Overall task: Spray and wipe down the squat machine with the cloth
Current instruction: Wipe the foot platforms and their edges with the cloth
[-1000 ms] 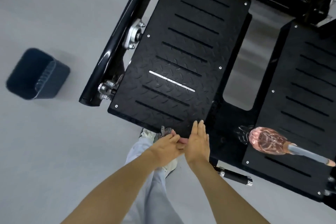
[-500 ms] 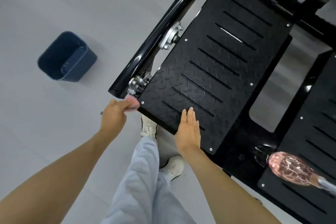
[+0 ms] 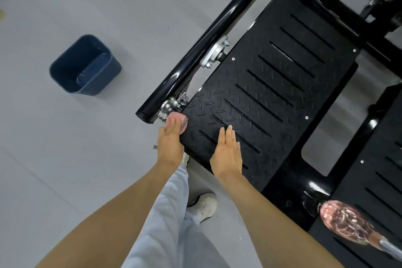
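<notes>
Head view: sole camera; I look down past both forearms onto the squat machine.
Change, cloth: the cloth point(image 3: 180, 121) was bunched between both hands at the middle of the plate's near edge a second ago. It now sits on the near-left corner of the plate point(image 3: 272, 85), just beside the bolts at the tube point(image 3: 206, 43) end.
Left hand: the left hand point(image 3: 170, 144) lies over the cloth with fingers straight, pressing it to the corner rather than clutching it.
Right hand: the right hand point(image 3: 227, 154) has parted from the left and rests flat on the plate, fingers straight, holding nothing.
Bottle: the bottle point(image 3: 345, 222) lies on the machine at lower right, well apart from both hands.
Meaning: I judge the wiping stroke is starting at this corner, with most of the plate still to cover.
Bin: the bin point(image 3: 84, 65) stands on the floor to the left.
Writing: I can read no brand, label or lettering anywhere.
</notes>
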Available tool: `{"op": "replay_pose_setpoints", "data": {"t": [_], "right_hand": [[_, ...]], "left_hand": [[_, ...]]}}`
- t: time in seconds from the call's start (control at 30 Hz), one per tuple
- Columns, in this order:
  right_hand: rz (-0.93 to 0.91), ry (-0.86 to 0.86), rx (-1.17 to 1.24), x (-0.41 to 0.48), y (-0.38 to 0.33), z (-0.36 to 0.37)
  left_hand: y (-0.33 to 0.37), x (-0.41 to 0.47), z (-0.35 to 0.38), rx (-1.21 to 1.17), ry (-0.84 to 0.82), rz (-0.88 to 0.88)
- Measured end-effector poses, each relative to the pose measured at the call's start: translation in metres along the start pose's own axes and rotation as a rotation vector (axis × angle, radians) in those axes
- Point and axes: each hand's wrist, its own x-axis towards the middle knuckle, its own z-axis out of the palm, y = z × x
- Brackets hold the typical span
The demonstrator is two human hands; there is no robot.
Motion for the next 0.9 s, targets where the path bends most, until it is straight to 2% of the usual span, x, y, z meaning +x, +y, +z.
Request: {"op": "replay_pose_setpoints", "data": {"t": [0.13, 0.53, 0.9], "right_hand": [[0.008, 0.013, 0.016, 0.022, 0.003, -0.014], [0.119, 0.092, 0.041, 0.107, 0.042, -0.089], [0.295, 0.153, 0.139, 0.214, 0.057, -0.186]], "left_hand": [[0.025, 0.028, -0.001, 0.052, -0.056, -0.003], [0.131, 0.154, -0.008, 0.226, -0.173, 0.314], [0.224, 0.250, -0.006, 0.315, -0.232, 0.435]]}}
